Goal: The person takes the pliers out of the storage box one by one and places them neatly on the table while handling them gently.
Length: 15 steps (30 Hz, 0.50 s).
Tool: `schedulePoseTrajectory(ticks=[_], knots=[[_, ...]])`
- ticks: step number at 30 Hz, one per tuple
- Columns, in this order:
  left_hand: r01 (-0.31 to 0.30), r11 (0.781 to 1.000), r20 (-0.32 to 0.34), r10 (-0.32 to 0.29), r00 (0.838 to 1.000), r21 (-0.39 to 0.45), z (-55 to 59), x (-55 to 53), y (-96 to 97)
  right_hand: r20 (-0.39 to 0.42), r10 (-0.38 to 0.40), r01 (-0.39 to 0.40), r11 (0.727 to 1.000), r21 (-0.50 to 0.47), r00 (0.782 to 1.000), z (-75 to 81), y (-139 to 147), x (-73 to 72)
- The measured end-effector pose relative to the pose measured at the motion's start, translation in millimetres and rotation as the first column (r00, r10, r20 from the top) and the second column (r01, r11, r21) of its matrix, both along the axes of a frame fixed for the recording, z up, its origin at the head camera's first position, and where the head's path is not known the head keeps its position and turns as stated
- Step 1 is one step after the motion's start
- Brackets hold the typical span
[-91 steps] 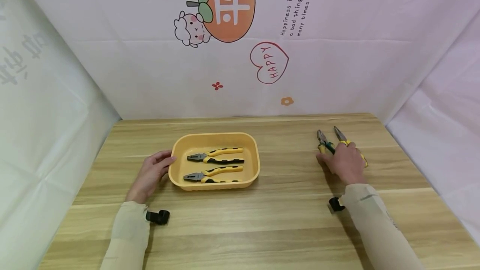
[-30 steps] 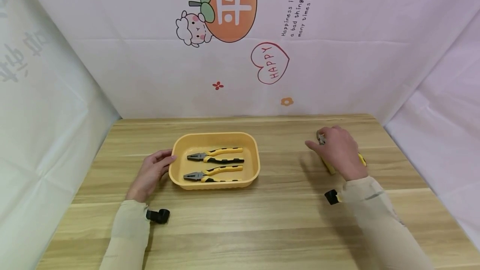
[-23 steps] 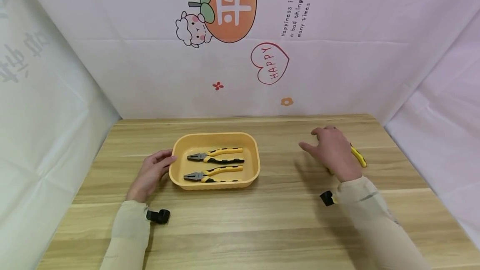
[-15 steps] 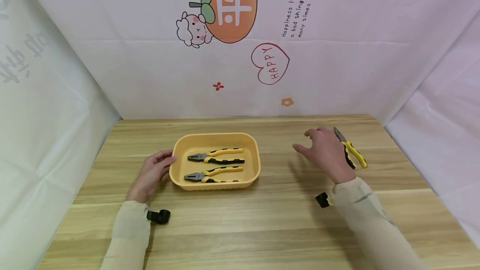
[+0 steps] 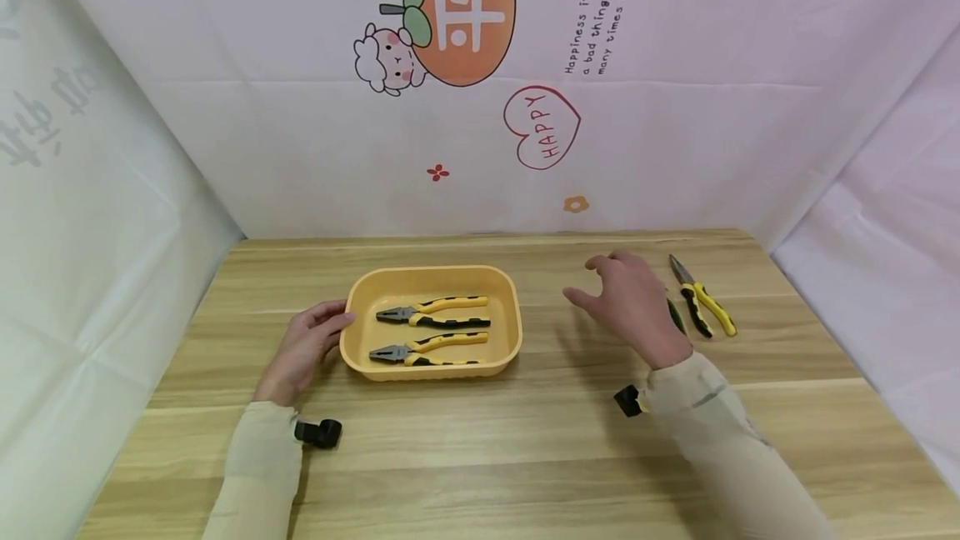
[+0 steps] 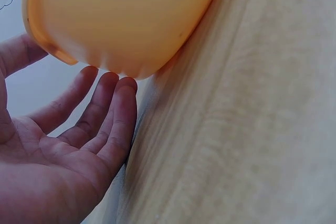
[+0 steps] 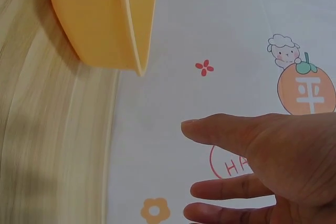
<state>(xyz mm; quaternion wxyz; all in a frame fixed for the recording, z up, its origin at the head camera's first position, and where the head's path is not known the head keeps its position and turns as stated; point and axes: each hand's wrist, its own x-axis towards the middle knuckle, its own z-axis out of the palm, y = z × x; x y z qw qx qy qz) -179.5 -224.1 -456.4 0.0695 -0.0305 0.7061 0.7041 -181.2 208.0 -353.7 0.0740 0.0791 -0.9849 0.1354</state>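
Observation:
A yellow plastic tray stands on the table with two combination pliers inside, the upper pair and the lower pair, both with yellow-and-black handles. My left hand holds the tray's left end, thumb at the rim and fingertips against the outer wall. To the right of the tray my right hand hovers above the table with fingers apart, holding nothing. Behind it, another pair of pliers with a dark green handle is mostly hidden. Long-nose pliers lie farther right.
A wooden table spans the work area. White printed cloth rises at the back and both sides. A small black camera sits on the left wrist, and another black camera on the right.
My right hand has let go near the pliers on the right, risen and moved left, uncovering the long-nose pliers. My left hand and the tray have stayed in place.

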Motion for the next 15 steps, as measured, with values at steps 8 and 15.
schedulePoseTrajectory(ticks=[8,15], knots=[[0.002,1.000,-0.009,-0.002,1.000,0.001,0.3,-0.3,-0.4,0.042,0.032,-0.032,0.999,-0.009,0.999,0.1,-15.8,-2.2],[0.004,1.000,-0.006,-0.004,1.000,0.003,-0.2,-0.7,-0.2,0.036,0.061,-0.060,0.998,-0.025,0.998,-0.1,-29.3,-3.3]])
